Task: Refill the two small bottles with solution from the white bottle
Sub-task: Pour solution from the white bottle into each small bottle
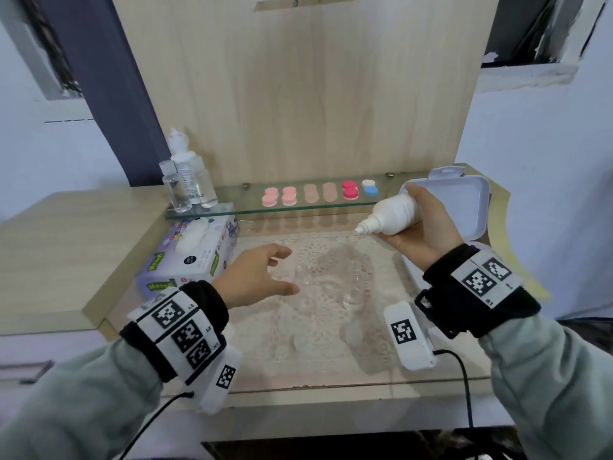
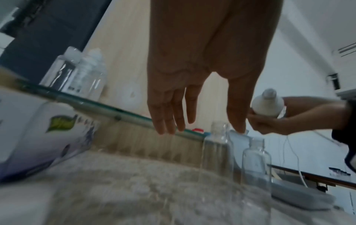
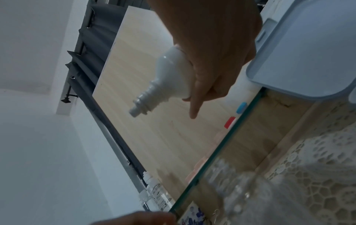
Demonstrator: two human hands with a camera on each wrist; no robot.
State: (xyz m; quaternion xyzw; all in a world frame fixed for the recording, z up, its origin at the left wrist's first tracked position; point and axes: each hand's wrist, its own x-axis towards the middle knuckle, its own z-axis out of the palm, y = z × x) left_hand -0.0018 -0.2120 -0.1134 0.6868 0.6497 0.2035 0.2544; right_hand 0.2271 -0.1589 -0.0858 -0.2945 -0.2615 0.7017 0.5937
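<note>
My right hand (image 1: 413, 224) grips the white bottle (image 1: 388, 215) in the air at the right. The bottle is tilted, and its uncapped nozzle points down and to the left. The right wrist view shows the same white bottle (image 3: 169, 79) with bare neck threads, held in that hand (image 3: 212, 68). Two small clear bottles (image 2: 217, 152) (image 2: 256, 159) stand upright and uncapped on the lace mat. They are faint in the head view (image 1: 303, 277) (image 1: 355, 287). My left hand (image 1: 288, 270) is open with spread fingers (image 2: 167, 121), just left of the nearer small bottle and touching nothing.
A tissue box (image 1: 192, 257) lies at the left of the lace mat (image 1: 315, 333). Behind it, a glass shelf (image 1: 298, 210) carries several coloured lens cases (image 1: 350, 189) and clear bottles (image 1: 185, 184) at its left end. An open white box (image 1: 464, 200) stands at the right.
</note>
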